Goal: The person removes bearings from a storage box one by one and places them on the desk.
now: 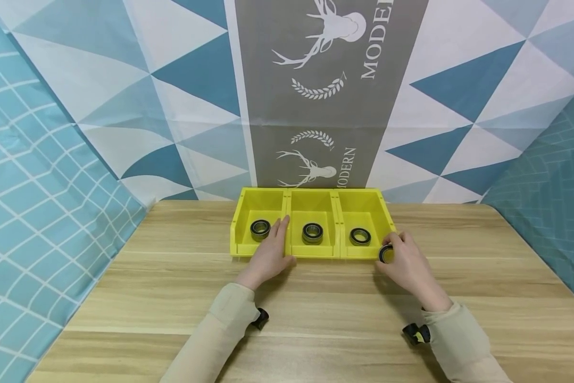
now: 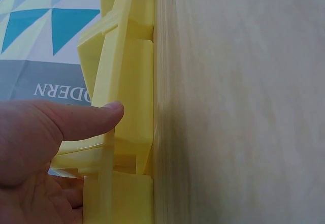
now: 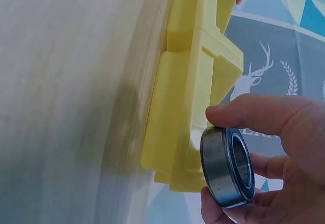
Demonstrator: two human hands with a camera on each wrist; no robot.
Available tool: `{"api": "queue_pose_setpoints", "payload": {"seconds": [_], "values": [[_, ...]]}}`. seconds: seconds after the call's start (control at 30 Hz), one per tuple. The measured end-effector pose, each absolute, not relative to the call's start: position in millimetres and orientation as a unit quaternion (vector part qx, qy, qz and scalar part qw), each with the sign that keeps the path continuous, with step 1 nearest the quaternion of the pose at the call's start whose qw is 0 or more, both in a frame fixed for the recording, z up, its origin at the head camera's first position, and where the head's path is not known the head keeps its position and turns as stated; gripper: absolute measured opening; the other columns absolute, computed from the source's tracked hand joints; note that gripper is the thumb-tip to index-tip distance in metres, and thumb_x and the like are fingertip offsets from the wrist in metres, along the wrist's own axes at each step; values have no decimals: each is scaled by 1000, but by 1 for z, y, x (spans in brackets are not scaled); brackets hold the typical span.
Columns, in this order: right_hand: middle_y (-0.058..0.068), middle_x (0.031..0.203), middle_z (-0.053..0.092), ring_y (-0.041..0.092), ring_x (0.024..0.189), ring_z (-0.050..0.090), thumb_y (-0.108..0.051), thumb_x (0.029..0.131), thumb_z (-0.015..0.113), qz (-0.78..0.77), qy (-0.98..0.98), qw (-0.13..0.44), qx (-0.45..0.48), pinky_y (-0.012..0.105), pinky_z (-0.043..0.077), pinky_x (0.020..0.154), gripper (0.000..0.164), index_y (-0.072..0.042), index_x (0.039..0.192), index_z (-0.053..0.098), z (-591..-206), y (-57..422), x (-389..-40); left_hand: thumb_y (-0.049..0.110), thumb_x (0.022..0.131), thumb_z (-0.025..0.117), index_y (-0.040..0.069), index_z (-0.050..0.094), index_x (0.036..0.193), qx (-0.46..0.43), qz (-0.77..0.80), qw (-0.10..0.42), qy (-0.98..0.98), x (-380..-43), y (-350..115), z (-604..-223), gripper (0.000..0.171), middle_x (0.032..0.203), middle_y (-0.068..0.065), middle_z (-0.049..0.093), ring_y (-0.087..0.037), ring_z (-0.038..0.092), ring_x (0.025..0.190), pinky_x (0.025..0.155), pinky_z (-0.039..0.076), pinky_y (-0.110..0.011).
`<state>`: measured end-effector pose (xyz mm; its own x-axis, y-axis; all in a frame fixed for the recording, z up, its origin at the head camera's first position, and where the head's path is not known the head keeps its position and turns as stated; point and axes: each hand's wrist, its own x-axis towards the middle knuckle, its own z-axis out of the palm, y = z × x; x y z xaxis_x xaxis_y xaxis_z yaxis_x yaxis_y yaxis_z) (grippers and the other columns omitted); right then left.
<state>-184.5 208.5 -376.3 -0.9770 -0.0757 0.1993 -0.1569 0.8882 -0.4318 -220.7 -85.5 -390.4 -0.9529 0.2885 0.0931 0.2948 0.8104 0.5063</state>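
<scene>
My right hand pinches a ball bearing between thumb and fingers, at the front right corner of a yellow three-compartment bin. The bearing is a steel ring with a dark seal, tilted on edge in the right wrist view. My left hand rests on the bin at the divider between the left and middle compartments. Its fingers lie fairly straight along the divider, with the thumb across the front lip. One bearing sits in the left compartment, another in the middle, and a thinner-looking one in the right.
The bin stands at the back of a wood-grain table, close to a patterned backdrop with deer prints. Blue patterned cloth hangs along the left side, and a teal one along the right.
</scene>
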Motion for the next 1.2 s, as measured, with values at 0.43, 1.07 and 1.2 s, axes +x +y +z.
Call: {"api": "queue_pose_setpoints", "payload": {"seconds": [0.43, 1.07, 1.2], "values": [[19, 94, 43, 23, 67, 45, -13, 68, 70, 222, -969, 88, 65, 34, 40, 57, 41, 2, 100, 51, -383, 214, -174, 18, 77, 72, 13, 5, 147, -152, -262, 8, -953, -220, -87, -393, 97, 148, -22, 17, -36, 56, 104, 88, 46, -42], [19, 93, 45, 26, 71, 48, -13, 68, 71, 220, -970, 76, 65, 40, 45, 61, 41, 3, 99, 50, -391, 232, -166, 18, 76, 72, 12, 6, 147, -154, -262, 12, -953, -220, -85, -393, 97, 148, -21, 17, -38, 53, 108, 90, 45, -44], [20, 91, 46, 25, 70, 48, -13, 68, 72, 213, -972, 65, 68, 38, 44, 60, 41, 4, 98, 50, -391, 235, -164, 19, 77, 72, 12, 6, 147, -154, -261, 12, -953, -221, -85, -393, 97, 148, -21, 17, -38, 54, 106, 90, 45, -44]]}}
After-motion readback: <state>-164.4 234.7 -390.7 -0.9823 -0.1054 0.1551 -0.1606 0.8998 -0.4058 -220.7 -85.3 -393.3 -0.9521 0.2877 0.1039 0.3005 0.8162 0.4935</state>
